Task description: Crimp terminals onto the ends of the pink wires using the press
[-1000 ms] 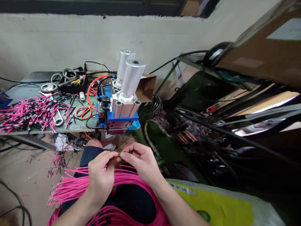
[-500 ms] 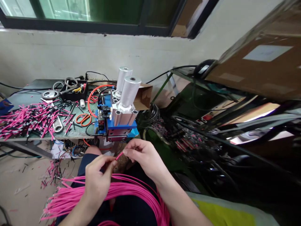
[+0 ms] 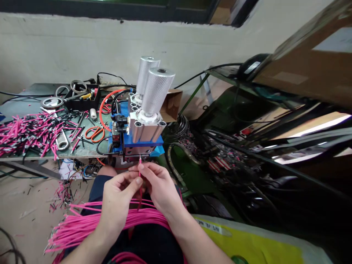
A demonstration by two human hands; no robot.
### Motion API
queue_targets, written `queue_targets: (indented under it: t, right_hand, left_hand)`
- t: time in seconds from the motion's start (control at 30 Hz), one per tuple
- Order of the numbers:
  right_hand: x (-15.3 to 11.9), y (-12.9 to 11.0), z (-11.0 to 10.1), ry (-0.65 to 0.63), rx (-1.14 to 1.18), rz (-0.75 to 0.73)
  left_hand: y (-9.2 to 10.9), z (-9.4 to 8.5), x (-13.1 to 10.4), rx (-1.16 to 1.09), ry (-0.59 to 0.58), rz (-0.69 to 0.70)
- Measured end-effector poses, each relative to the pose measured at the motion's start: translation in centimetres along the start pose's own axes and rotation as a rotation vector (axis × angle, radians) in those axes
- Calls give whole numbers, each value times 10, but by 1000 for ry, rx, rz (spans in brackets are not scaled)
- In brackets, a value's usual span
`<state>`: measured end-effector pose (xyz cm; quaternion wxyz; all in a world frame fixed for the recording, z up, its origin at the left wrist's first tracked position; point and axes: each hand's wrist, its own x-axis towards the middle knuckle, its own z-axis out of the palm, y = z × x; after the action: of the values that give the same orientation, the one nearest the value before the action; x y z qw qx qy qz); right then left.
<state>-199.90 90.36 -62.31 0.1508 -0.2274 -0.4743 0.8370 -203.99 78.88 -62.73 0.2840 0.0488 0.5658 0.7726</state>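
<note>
Between both hands runs one pink cable [image 3: 140,161], its tip pointing up at the front of a blue and silver pneumatic machine [image 3: 145,126]. My right hand [image 3: 156,185] pinches it just below the tip with thumb and fingers. Close beside and slightly lower, my left hand [image 3: 121,190] pinches the same cable. The tip is at the lower front edge of the machine; whether it is inside a slot I cannot tell. Across my lap, under the wrists, lies a thick bundle of pink cables [image 3: 79,227], their trimmed ends at the left.
On the green workbench [image 3: 35,90] lie a heap of short pink and black cable pieces [image 3: 30,132], orange-handled scissors [image 3: 95,134], a wrench [image 3: 63,141] and a black tool box [image 3: 82,101]. Cardboard boxes [image 3: 308,69] are at upper right. A yellow sack [image 3: 247,245] is at lower right.
Both hands have come closer together and the cable has turned upright, its tip raised to the machine's front. The view has tilted down and nearer to the machine.
</note>
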Motion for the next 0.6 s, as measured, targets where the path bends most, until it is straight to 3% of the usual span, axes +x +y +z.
queue_targets:
  t: [0.3,0.6]
  right_hand:
    - [10,-11,9,42,217,108]
    - [11,-12,11,49,208,108]
  left_hand:
    - [-5,8,5,-46,30,-12]
    - [-8,7,8,12,28,36]
